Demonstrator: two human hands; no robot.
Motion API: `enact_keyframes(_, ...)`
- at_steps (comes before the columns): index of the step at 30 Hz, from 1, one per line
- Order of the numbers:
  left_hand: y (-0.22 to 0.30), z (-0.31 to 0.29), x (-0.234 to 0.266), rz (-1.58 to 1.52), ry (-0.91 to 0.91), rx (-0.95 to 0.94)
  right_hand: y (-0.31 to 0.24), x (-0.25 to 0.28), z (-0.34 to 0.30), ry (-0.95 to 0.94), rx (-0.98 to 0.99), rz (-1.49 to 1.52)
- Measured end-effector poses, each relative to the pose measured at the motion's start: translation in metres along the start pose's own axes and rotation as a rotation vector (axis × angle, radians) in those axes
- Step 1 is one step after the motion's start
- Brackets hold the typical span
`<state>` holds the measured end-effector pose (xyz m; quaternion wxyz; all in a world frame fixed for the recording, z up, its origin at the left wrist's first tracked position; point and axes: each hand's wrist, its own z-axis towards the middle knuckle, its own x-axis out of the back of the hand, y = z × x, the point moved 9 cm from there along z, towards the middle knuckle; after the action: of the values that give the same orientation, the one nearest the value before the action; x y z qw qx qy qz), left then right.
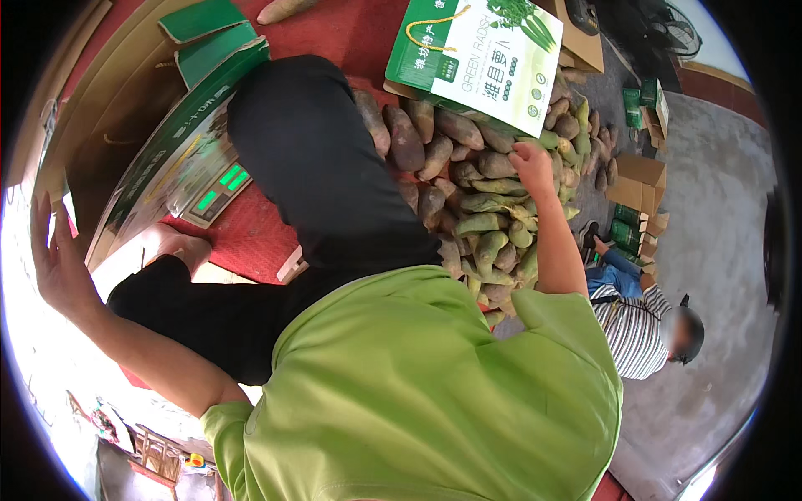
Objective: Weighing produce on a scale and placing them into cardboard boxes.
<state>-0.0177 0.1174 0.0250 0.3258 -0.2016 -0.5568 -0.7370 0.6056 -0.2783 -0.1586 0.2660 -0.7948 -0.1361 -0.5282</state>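
My right hand (532, 164) reaches out over a heap of green and purplish-brown radishes (468, 192) on the floor, its fingers curled down around one green radish (547, 140) at the heap's far side. My left hand (57, 260) is raised at the far left with fingers spread, holding nothing, close to the side of an open brown cardboard box (125, 117). My green shirt (418, 392) and black trouser leg (326, 167) fill the middle of the view.
A weighing scale with a lit green display (215, 189) sits on a red mat (251, 238). A green-and-white printed carton (493, 54) stands behind the heap. Small brown and green cartons (639, 188) lie right. Another person in a striped shirt (635, 330) crouches nearby.
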Motion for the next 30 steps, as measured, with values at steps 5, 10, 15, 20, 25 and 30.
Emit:
enact_keyframes(5, -0.008, 0.006, -0.008, 0.009, -0.048, -0.069, 0.050, -0.041, -0.016, -0.147, 0.046, -0.232)
enact_keyframes(10, -0.025, 0.011, -0.007, 0.067, -0.218, -0.003, 0.050, -0.095, -0.067, -0.476, 0.100, -0.401)
enact_keyframes(15, -0.009, 0.003, -0.041, 0.002, -0.586, 0.047, 0.044, -0.159, -0.107, -0.737, 0.363, -0.809)
enact_keyframes(20, -0.021, -0.006, -0.042, -0.060, -0.638, 0.193, 0.048, -0.194, -0.112, -0.826, 0.441, -0.951)
enact_keyframes(25, -0.018, 0.000, -0.039, 0.075, -0.558, 0.155, 0.043, -0.191, -0.113, -0.822, 0.422, -0.919)
enact_keyframes(30, -0.019, 0.010, -0.013, 0.270, -0.355, 0.118, 0.025, -0.160, -0.113, -0.713, 0.459, -0.804)
